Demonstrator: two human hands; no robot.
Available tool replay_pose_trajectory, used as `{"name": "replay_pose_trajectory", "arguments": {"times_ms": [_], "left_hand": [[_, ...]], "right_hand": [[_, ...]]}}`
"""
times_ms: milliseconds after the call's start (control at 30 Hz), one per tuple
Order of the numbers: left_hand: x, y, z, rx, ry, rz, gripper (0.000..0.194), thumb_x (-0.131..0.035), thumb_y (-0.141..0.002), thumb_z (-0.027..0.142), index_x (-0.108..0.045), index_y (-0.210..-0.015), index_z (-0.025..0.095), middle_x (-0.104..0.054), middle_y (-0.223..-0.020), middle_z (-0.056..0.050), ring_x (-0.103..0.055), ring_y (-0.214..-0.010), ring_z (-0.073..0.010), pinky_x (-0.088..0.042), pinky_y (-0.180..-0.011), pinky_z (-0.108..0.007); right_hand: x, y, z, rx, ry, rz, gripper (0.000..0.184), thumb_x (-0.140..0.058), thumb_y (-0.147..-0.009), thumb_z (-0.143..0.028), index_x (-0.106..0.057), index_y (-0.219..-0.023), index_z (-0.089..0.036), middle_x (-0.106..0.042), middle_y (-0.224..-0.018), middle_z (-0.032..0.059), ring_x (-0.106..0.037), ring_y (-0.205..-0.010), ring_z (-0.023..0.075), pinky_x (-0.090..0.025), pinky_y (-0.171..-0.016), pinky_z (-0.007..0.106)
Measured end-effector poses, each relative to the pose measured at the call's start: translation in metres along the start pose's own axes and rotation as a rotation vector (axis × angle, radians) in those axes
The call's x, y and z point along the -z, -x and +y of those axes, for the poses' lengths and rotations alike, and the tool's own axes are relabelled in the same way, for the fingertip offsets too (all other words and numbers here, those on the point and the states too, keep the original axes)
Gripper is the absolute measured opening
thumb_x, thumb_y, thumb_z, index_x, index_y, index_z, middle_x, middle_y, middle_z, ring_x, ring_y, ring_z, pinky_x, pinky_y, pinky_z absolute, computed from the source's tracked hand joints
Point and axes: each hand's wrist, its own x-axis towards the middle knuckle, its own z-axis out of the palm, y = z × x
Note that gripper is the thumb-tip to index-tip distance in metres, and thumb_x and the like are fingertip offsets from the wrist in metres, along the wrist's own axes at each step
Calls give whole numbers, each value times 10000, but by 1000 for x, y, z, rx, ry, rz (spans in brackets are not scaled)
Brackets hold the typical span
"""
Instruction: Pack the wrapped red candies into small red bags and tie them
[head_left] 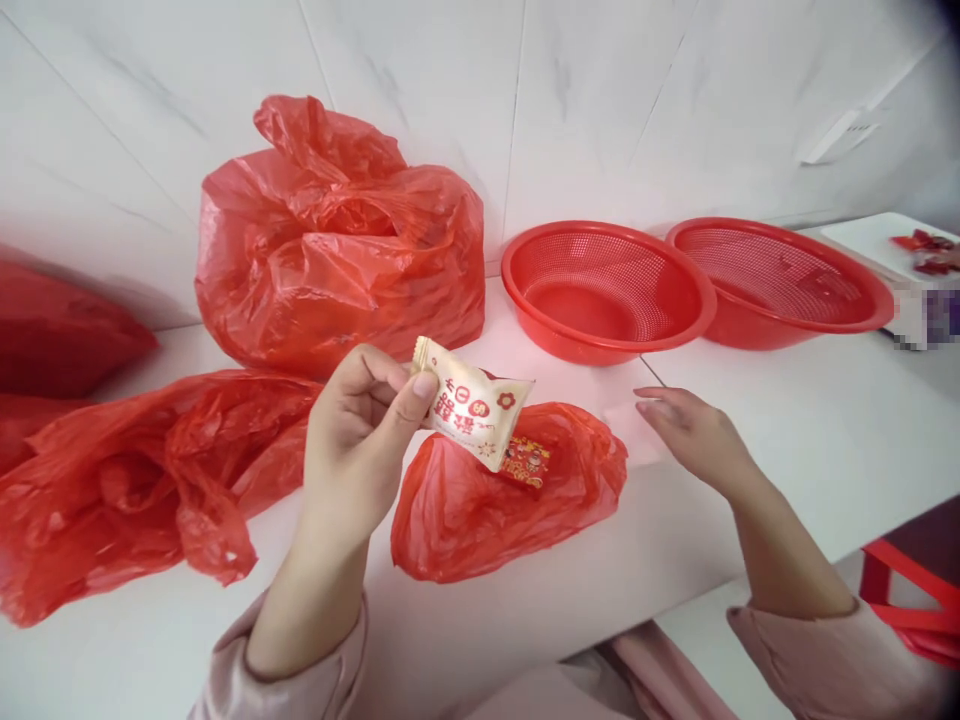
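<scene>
My left hand [360, 430] pinches a cream sweet packet [474, 403] with red print by its corner, holding it above a small red plastic bag [465, 510] lying on the white table [825, 430]. A small red printed packet [525, 461] rests on that bag, just under the held one. My right hand [694, 432] hovers low over the table to the right of the small bag, fingers stretched out and loosely together, holding nothing.
A large stuffed red bag [337, 240] stands against the marble wall. A crumpled red bag [127, 480] lies at the left. Two red mesh baskets [607, 285] [780, 280] sit at the back right. A white box with red wrappers [919, 250] is at far right.
</scene>
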Motion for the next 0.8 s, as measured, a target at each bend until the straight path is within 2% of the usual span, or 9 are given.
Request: {"name": "replay_pose_trajectory", "arguments": {"times_ms": [100,167,200,233,300,400,500,567,800], "left_hand": [[-1,-1,-1,-4,-12,-23,174,-698,-859,252,-571,-743,225,-639,-643,34,-566,-540,-98,-474,-523,-219],[-1,-1,-2,-7,-40,-21,163,-689,-867,255,-572,-757,229,-629,-626,38,-549,-526,-96,-457,-516,-222],[0,-1,-2,-8,-52,-20,155,-686,-870,256,-573,-767,231,-623,-618,42,-532,-515,-92,-441,-506,-220],[0,-1,-2,-8,-62,-23,148,-684,-873,258,-576,-776,232,-616,-608,45,-511,-500,-87,-419,-489,-215],[1,0,-2,-6,-85,-30,141,-682,-874,266,-580,-782,233,-594,-588,51,-463,-473,-79,-367,-454,-210],[3,1,0,-21,-125,3,143,-686,-869,281,-586,-781,231,-559,-574,50,-432,-476,-85,-333,-446,-218],[7,0,1,-53,-151,52,146,-694,-862,288,-587,-783,229,-517,-565,53,-414,-485,-90,-313,-455,-228],[8,-1,2,-60,-145,59,148,-697,-860,289,-586,-783,228,-503,-564,54,-409,-485,-90,-304,-457,-229],[7,-5,0,-70,-107,43,138,-702,-856,275,-600,-779,224,-532,-594,46,-444,-519,-88,-361,-478,-214]], "right_hand": [[-1,13,-6,103,-32,151,295,-581,-875,-399,-700,-1092,-239,-642,-1234,96,-638,-996,243,-519,-758,374],[4,21,-31,164,-150,249,226,-573,-897,-354,-694,-1052,-243,-676,-1139,80,-639,-1008,227,-518,-818,366],[6,26,-48,206,-215,244,193,-572,-906,-332,-690,-1031,-246,-692,-1070,67,-649,-966,211,-516,-838,358],[6,29,-65,267,-270,193,170,-570,-912,-312,-687,-1017,-249,-699,-1019,56,-656,-920,198,-519,-834,346],[-2,34,-95,447,-344,-31,171,-546,-929,-265,-681,-1033,-250,-705,-990,42,-660,-880,179,-526,-804,322],[-31,33,-120,610,-272,-297,245,-500,-933,-176,-683,-1084,-236,-704,-1019,49,-655,-924,187,-523,-811,337],[-65,24,-122,604,-119,-347,254,-517,-896,-127,-716,-1031,-211,-694,-968,66,-647,-887,203,-512,-767,340],[-79,19,-119,612,-98,-370,237,-539,-874,-110,-736,-964,-206,-678,-912,63,-637,-828,193,-498,-735,325],[-88,18,-116,596,-92,-388,239,-515,-857,-122,-724,-767,-198,-593,-777,49,-567,-696,174,-428,-638,316]]}}
